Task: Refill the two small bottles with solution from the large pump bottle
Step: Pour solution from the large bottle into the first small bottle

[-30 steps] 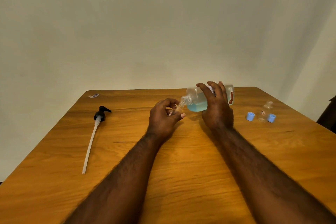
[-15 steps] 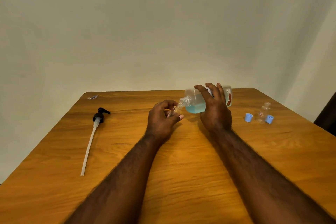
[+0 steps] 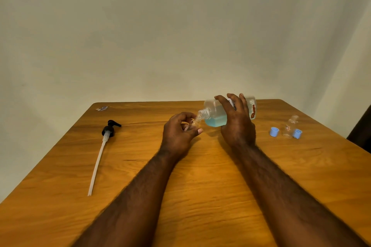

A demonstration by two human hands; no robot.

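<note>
Presently on the wooden table (image 3: 200, 190), item by item.

1. Large pump bottle (image 3: 213, 113): clear plastic, pump removed, threaded neck bare. It is tipped almost flat with its neck towards the person's left and blue solution pooled along its lower side. The right hand (image 3: 239, 126) wraps it from behind, fingers curled over the top. Judged partly full, so moderately heavy and shifting as the liquid runs. The walls probably flex, so hold it mid-body without squeezing, since squeezing would likely make it gush.

2. Small bottle (image 3: 195, 123): clear and very light, pinched in the curled fingers of the left hand (image 3: 177, 135), mouth right at the big bottle's neck. Its fill level is too small to tell. The narrow mouth leaves little margin, and it would be slippery if wetted. Grip it by the body, below the shoulder.

3. Second small bottle (image 3: 289, 127): upright, uncapped and seemingly empty, well off to the right. Easily toppled.

4. First blue cap (image 3: 274, 131) and second blue cap (image 3: 297, 133): loose, one on either side of item 3.

5. Pump head (image 3: 110, 128) with white dip tube (image 3: 97, 164): lying flat at left, well apart from both hands.
</note>
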